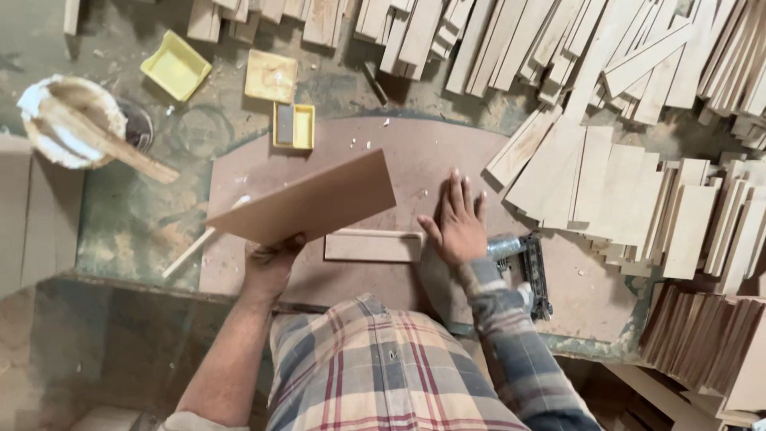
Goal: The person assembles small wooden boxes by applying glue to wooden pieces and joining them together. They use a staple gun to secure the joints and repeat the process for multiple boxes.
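In the head view, the left hand (270, 262) gripped a flat brown board (307, 199) by its near edge, tilted above the counter (558, 287). The right hand (456, 222) lay open, fingers spread flat on the counter, touching the end of a small wooden frame piece (373, 245). The board was not yet set on that piece; a nail gun (523, 267) lay untouched just beside the right wrist.

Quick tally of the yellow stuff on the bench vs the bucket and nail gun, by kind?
Yellow trays: 2
Yellowish flat pad: 1
White glue bucket with stick: 1
Nail gun: 1
Total: 5
The wood strips piled at the right are too many and too overlapped to count.
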